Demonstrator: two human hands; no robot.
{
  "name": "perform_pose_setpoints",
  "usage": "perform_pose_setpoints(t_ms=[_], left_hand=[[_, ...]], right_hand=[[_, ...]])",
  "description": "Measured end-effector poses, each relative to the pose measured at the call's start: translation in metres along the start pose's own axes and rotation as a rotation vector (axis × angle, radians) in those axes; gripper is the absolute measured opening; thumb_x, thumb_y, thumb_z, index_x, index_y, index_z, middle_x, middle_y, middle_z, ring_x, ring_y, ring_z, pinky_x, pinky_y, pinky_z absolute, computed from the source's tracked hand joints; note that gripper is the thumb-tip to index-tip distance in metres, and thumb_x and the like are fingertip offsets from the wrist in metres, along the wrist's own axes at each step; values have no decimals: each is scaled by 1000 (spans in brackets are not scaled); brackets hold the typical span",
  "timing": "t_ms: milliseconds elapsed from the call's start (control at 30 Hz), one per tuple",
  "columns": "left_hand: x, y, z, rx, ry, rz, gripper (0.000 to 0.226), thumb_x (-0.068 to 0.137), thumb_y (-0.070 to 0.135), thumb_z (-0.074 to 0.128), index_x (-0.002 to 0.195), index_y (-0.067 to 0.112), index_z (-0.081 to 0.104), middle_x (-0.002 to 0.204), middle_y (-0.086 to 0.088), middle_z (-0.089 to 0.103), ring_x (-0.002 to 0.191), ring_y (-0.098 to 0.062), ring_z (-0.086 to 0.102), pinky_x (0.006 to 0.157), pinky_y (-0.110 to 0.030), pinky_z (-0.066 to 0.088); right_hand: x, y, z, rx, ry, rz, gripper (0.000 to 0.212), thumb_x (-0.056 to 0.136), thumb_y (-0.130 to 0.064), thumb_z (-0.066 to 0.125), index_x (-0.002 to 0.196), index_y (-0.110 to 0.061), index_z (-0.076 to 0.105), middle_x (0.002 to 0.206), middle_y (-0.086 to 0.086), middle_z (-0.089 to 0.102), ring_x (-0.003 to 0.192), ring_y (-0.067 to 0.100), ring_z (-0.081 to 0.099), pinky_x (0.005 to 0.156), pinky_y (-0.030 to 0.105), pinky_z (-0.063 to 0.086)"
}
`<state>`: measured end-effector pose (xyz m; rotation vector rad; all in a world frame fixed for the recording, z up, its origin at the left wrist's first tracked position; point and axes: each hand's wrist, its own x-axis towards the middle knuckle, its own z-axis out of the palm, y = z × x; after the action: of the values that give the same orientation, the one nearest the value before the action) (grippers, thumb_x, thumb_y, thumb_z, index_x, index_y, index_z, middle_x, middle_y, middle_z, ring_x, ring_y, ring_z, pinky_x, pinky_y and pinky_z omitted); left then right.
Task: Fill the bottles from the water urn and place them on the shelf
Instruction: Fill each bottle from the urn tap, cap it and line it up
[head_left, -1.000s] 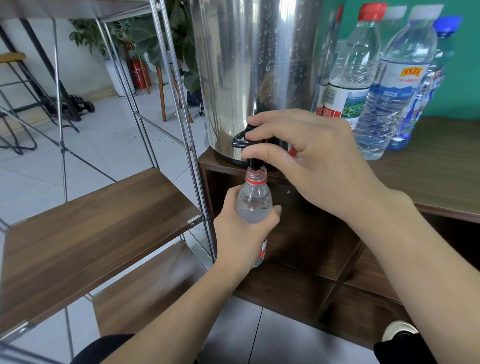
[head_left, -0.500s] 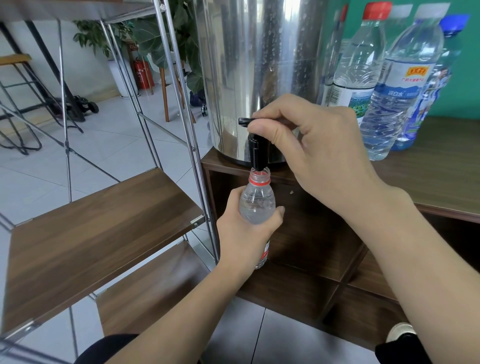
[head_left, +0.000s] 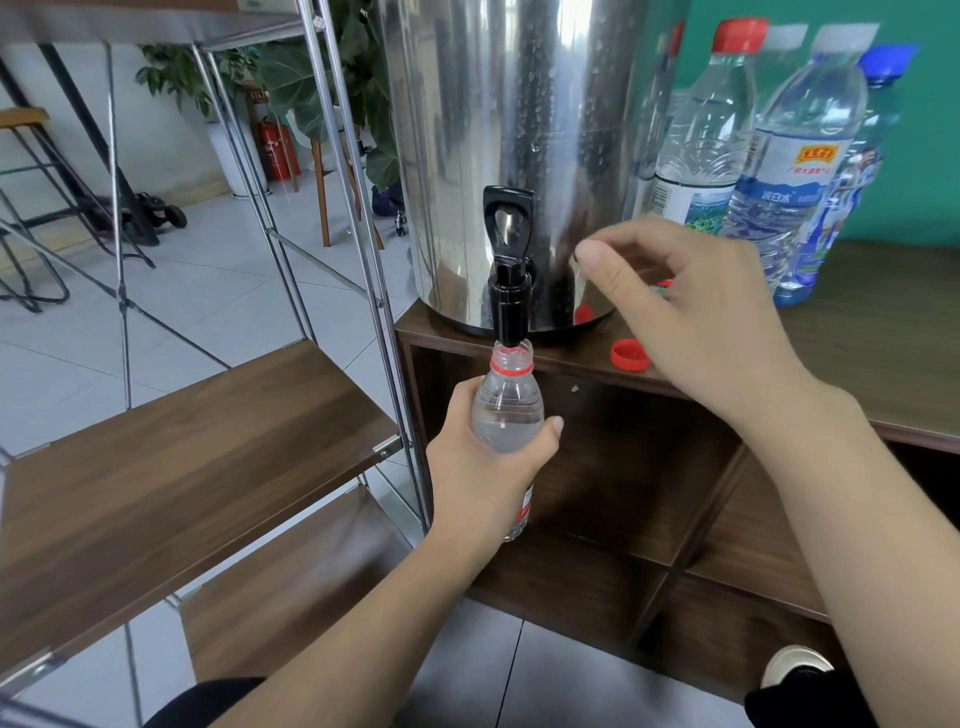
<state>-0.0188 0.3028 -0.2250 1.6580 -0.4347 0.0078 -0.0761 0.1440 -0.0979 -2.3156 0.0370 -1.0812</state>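
A steel water urn (head_left: 519, 130) stands on the wooden cabinet top (head_left: 883, 338). Its black tap (head_left: 509, 260) has the lever standing upright. My left hand (head_left: 483, 467) grips a small clear bottle (head_left: 508, 410) with a red neck ring, held upright with its open mouth right under the spout and water up to its shoulder. My right hand (head_left: 691, 312) hovers to the right of the tap, off the lever, fingers loosely curled and holding nothing. A red cap (head_left: 629, 356) lies on the cabinet top beside the urn.
Several capped bottles (head_left: 779, 156) stand right of the urn against the green wall. A metal-framed rack with wooden shelves (head_left: 182, 467) stands to the left. Cabinet cubbies (head_left: 649, 493) open below. A plant, stools and a fire extinguisher stand farther back on the tiled floor.
My right hand let go of the tap lever and drew back to the right; the lever swung from pulled forward to upright. The bottle stays under the spout.
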Motion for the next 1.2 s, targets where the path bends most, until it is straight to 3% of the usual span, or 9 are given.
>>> perform_pose_setpoints(t_ms=[100,233,333,467,533,733,933,1100,1200], left_hand=[[-1,0,-1,3,-10,-3,50,78,37,90,119,34,60,106,16,71,101,0,69,91,-25,57],[-3,4,-2,-5,4,-12,48,77,36,90,115,36,61,104,20,71,99,2,69,89,-21,56],[-4,5,-3,-12,8,-22,47,78,35,91,115,35,62,103,19,72,98,1,69,90,-25,57],[-8,6,-3,-11,-2,-28,44,78,34,91,111,37,62,103,21,71,97,1,69,92,-30,58],[-11,7,-4,-16,-6,-31,44,78,33,91,111,36,62,102,19,72,97,0,70,93,-33,59],[-20,11,-8,-20,-13,-15,47,76,32,92,113,35,63,101,17,73,96,-3,71,91,-35,60],[-26,13,-11,-30,-50,6,47,77,29,93,114,35,64,101,13,74,96,-8,72,90,-36,60],[-31,13,-10,-1,-88,39,50,75,34,93,116,33,64,101,14,73,97,-8,72,84,-24,59],[-33,13,-10,21,-104,57,51,75,37,93,116,34,64,101,16,73,97,-7,72,82,-19,58]], right_hand=[[-1,23,-10,-188,-145,118,26,94,-53,62,99,-30,72,86,-17,70,84,-2,64,77,9,43],[-7,48,-19,-311,-328,233,50,79,-69,66,109,-29,71,94,-15,68,87,2,61,84,31,50],[-11,55,-18,-309,-427,255,57,74,-69,72,113,-28,70,96,-14,66,87,-5,57,79,27,47],[-14,57,-16,-262,-413,237,41,78,-52,81,107,-25,74,86,-17,64,81,-1,58,67,6,38],[-16,53,-16,-229,-407,210,37,79,-46,82,108,-24,74,86,-17,64,81,0,59,66,3,38],[-17,20,-8,-59,-476,92,39,77,-35,87,113,-29,73,98,-13,68,82,3,63,75,21,53],[-21,-3,-6,108,-509,22,38,77,-27,89,112,-27,74,83,-31,65,76,0,62,66,12,46],[-22,-9,-7,152,-517,15,37,77,-27,88,112,-29,74,90,-23,70,87,-1,64,74,14,48],[-22,-11,-11,175,-546,28,32,79,-23,87,108,-29,76,90,-15,72,81,-1,64,74,16,49]])
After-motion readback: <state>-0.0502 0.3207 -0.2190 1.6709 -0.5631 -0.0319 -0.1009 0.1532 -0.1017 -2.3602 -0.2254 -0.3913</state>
